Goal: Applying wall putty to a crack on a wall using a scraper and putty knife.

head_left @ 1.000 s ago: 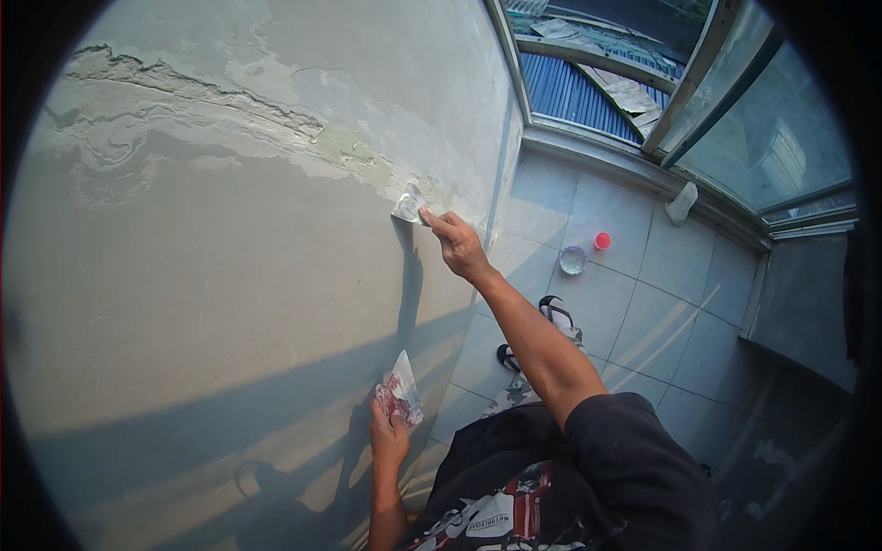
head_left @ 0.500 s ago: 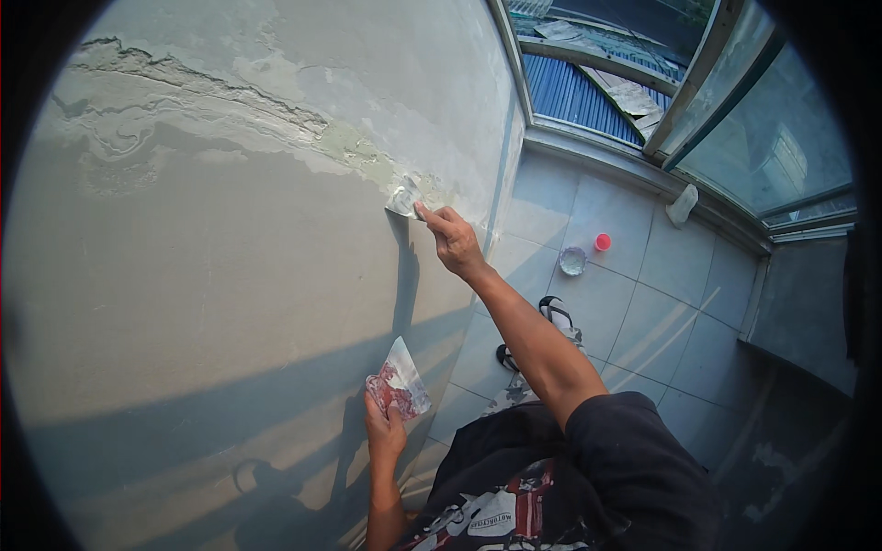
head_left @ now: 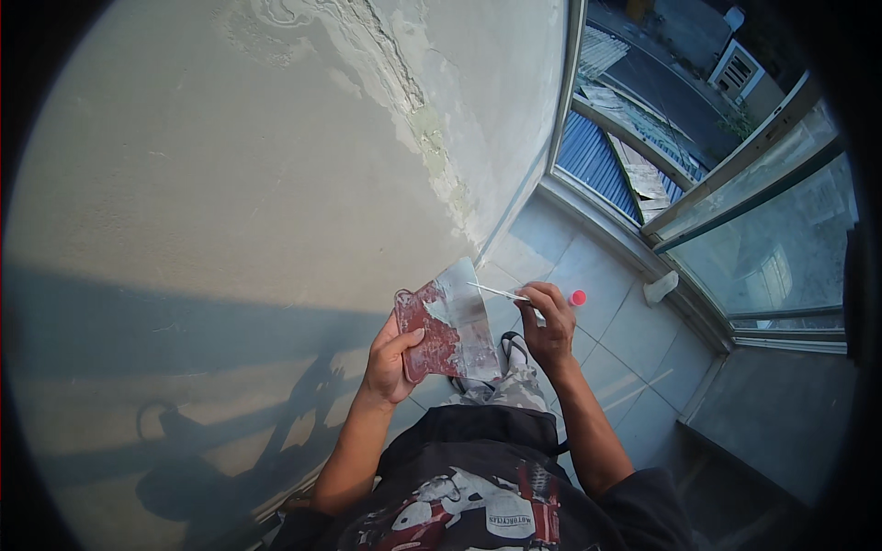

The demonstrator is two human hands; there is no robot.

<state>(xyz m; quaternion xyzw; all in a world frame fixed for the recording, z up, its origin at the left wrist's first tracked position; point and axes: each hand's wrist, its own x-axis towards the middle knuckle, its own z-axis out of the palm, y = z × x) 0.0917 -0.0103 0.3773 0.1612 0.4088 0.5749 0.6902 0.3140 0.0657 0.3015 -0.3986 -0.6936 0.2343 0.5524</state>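
Note:
My left hand (head_left: 393,360) is closed round the red, putty-smeared grip of a wide scraper (head_left: 470,317), thumb on top, with its broad metal blade pointing right. In my right hand (head_left: 549,329) I pinch a small putty knife (head_left: 496,291), seen edge-on. Its tip lies at the upper part of the wide blade; whether they touch I cannot tell. Both tools are held in front of my body, away from the wall. A rough crack (head_left: 390,55) with pale, greenish filler (head_left: 428,129) runs down the grey wall (head_left: 248,202) toward the corner.
A pinkish-red cup (head_left: 577,297) stands on the tiled floor (head_left: 602,275) beyond my right hand. A whitish lump (head_left: 660,287) sits by the window sill. The window frame (head_left: 634,220) bounds the far right, with a blue corrugated roof (head_left: 597,158) outside. My sandalled feet (head_left: 516,349) are below.
My right hand has left the crack and come down to the wide scraper with the putty knife. The left hand has turned the scraper. My view has swung, so the wall crack appears steeper.

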